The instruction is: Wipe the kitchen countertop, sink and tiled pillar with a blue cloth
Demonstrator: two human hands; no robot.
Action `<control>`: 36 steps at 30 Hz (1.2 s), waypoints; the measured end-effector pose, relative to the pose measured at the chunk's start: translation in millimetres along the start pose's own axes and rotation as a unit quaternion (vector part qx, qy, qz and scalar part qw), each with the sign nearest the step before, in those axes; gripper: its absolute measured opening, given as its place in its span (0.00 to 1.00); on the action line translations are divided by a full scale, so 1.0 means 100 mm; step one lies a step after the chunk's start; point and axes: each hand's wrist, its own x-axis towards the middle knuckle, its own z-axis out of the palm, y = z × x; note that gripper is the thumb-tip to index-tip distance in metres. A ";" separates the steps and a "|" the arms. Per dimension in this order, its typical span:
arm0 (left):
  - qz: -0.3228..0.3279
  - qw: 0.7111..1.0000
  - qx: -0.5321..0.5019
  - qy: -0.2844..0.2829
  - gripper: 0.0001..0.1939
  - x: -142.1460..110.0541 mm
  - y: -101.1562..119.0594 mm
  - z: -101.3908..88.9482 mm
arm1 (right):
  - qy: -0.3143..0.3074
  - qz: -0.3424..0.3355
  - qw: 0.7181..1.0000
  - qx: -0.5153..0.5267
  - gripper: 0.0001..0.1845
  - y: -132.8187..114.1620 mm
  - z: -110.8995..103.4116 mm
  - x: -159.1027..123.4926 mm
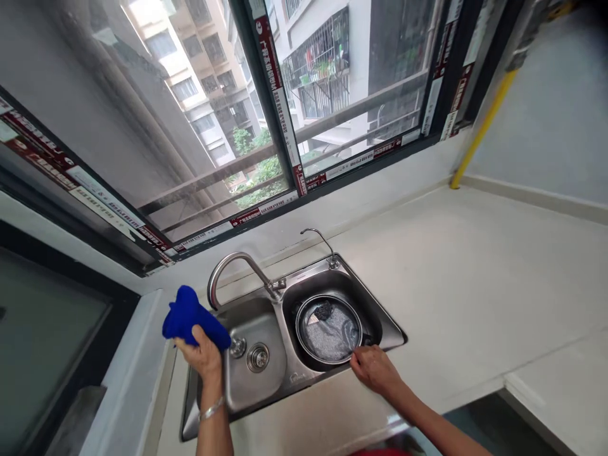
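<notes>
My left hand (202,354) is closed around a bunched blue cloth (197,320), held up over the left sink bowl (254,386). A round, dark-rimmed pan (339,335) sits in the right sink bowl (363,294). Grey, cloudy liquid or suds seem to cover its inside, and a dark, crumpled scrubber-like lump (323,310) lies near its far side. My right hand (375,367) is at the pan's near right edge, fingers curled closed on it. A short black part, perhaps a handle, shows just beyond the fingers; the fingertips are partly hidden.
A curved steel faucet (242,256) rises behind the bowls, its spout over the left one. A thinner tap (320,235) stands at the back right. The pale countertop (465,272) extends right towards a yellow pipe (482,130). Windows (294,126) line the back.
</notes>
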 end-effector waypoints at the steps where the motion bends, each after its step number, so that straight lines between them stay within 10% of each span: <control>1: 0.012 1.000 -0.003 -0.003 0.30 0.12 0.11 0.06 | 0.002 0.000 1.000 0.001 0.14 0.00 0.00 0.00; 6: 0.056 0.997 -0.010 -0.061 0.29 0.60 0.54 0.34 | 0.007 0.013 1.000 0.011 0.13 -0.02 0.00 0.02; 13: 0.173 0.968 0.041 -0.175 0.41 1.06 0.89 0.20 | -0.021 0.034 0.999 0.034 0.14 -0.03 -0.04 0.07; 24: 0.323 0.890 0.142 -0.289 0.29 1.47 1.34 0.54 | -0.050 0.046 0.996 0.056 0.14 -0.03 -0.12 0.09; 30: 0.308 0.813 0.272 -0.413 0.29 1.59 1.69 0.57 | -0.067 0.052 0.995 0.048 0.14 -0.05 -0.20 0.11; 36: 0.347 0.724 0.425 -0.417 0.31 1.49 2.01 0.96 | -0.085 0.067 0.992 0.066 0.13 -0.05 -0.24 0.12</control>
